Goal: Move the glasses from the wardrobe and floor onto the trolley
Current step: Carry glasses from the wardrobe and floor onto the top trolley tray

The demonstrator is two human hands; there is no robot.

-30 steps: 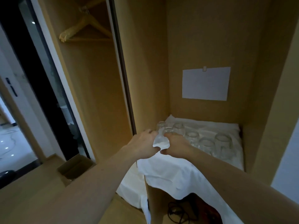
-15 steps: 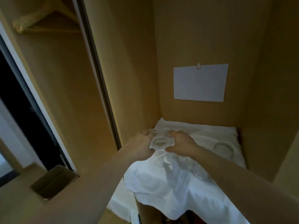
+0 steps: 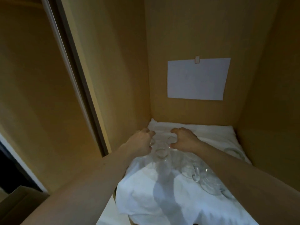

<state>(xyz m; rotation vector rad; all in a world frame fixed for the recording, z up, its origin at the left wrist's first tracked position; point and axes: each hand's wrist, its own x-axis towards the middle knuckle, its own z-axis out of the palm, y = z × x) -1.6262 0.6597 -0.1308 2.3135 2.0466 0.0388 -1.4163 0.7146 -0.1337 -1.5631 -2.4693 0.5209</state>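
Since the frame half a second earlier, our view has closed in on the wardrobe [image 3: 186, 38] shelf and both hands have reached slightly deeper toward its back wall; the cardboard box [image 3: 19, 202] now sits at the far lower left. We judge the pick-up step to be under way, with no glass yet lifted clear.

The left hand [image 3: 139, 142] has its fingers curled downward around the rim of a glass [image 3: 152, 142] that is largely hidden beneath it. The right hand [image 3: 183, 140] is likewise curled, thumb and fingers closing on a second glass [image 3: 171, 140] just left of it. Blur and transparency leave us unable to confirm how firmly either is held.

Between and slightly nearer than the two hands stands a third glass [image 3: 161, 154], upright and untouched. Below the right forearm lies a cluster of further glasses [image 3: 199, 176]; their exact number we cannot tell. One more glass [image 3: 232, 151] stands apart, to the right of the right hand. All rest on a white cloth [image 3: 170, 200] that covers the shelf and drapes over its front edge.

The wardrobe compartment acts as the container here: it holds the cloth, the glasses, and a blank white sheet [image 3: 198, 79] clipped to the back wall above the hands. The trolley is not in view, so every visible glass remains to be transferred.
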